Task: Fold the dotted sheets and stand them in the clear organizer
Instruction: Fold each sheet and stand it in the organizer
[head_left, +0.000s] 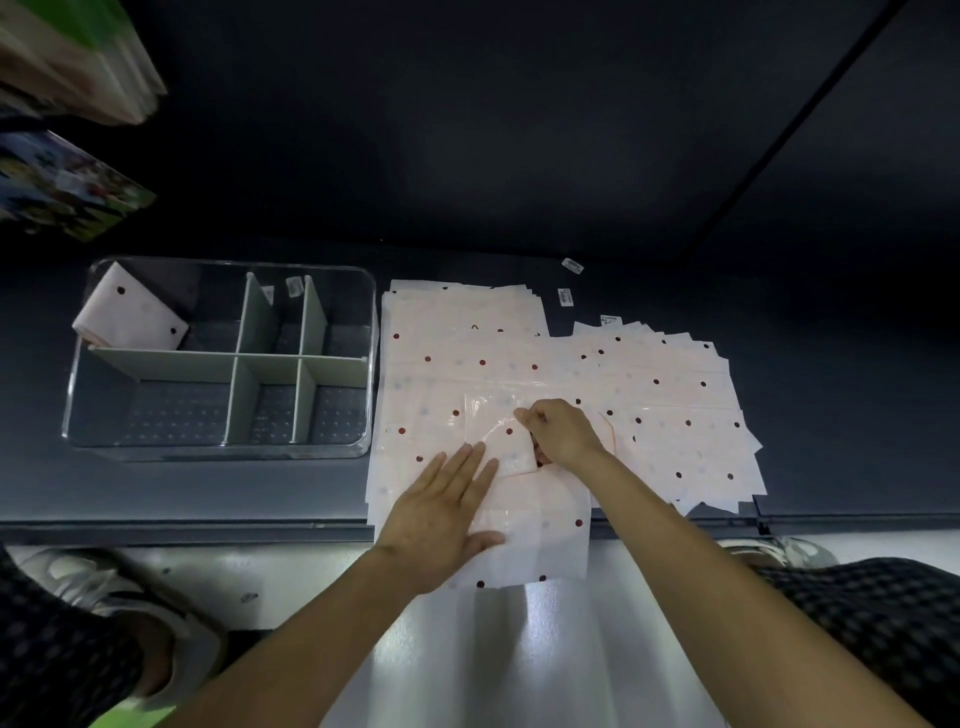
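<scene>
Mid-fold: left hand flat, fingers straight, pinning top dotted sheet on the surface; right hand pinches its folded flap. Next, I'd say: crease, carry to clear organizer at 9 o'clock, where one folded sheet stands.
</scene>
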